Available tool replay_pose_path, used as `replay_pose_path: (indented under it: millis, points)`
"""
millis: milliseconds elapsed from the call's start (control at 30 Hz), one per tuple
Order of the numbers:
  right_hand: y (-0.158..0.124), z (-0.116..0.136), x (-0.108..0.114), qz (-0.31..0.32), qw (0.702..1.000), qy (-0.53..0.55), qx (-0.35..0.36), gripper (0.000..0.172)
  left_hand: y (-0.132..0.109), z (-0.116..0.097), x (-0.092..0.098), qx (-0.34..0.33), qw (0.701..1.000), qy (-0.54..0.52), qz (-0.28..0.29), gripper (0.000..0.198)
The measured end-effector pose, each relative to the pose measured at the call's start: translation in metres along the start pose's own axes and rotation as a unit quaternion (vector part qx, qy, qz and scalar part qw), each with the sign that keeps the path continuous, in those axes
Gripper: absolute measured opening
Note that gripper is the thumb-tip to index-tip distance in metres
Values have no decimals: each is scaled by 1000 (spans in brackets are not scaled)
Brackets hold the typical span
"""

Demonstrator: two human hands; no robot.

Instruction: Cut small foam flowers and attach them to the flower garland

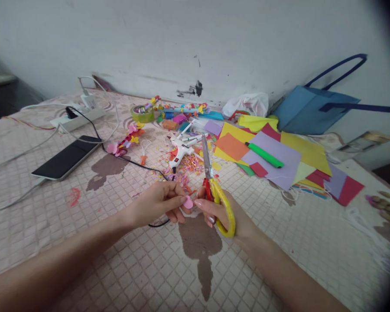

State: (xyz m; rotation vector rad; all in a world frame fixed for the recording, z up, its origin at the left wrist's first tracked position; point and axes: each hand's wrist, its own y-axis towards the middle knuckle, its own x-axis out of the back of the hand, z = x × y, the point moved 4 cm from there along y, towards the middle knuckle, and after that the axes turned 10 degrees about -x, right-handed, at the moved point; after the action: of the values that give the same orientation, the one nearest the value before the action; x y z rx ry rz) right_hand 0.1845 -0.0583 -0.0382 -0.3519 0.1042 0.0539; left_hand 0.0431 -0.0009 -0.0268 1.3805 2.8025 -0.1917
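My left hand (159, 201) is closed in a pinch on a small pink paper piece (188, 202), held just above the quilted cloth. My right hand (219, 212) grips yellow-handled scissors (214, 186) through the loops. Their blades are closed and point up and away, towards the glue gun. A finger of my right hand touches the pink piece too. The two hands meet in the middle of the view.
A white glue gun (181, 154) lies among paper scraps with its black cord running near my left hand. Coloured paper sheets (273, 156) and a green marker (265, 155) lie right. A phone (66, 158) and power strip (78, 120) sit left; a blue bag (312, 108) leans on the wall.
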Motion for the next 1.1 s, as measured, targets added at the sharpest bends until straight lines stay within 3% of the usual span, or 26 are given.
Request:
replay_pose_path:
  millis: [300, 533, 1100]
  points:
    - [0, 5, 3, -40, 999, -2, -2, 32, 0, 3, -8, 27, 999, -16, 16, 25]
    - [0, 7, 3, -68, 998, 8, -7, 28, 1, 3, -7, 7, 998, -64, -28, 29]
    - [1, 9, 2, -68, 998, 0, -9, 26, -2, 3, -10, 26, 995, -83, -38, 30]
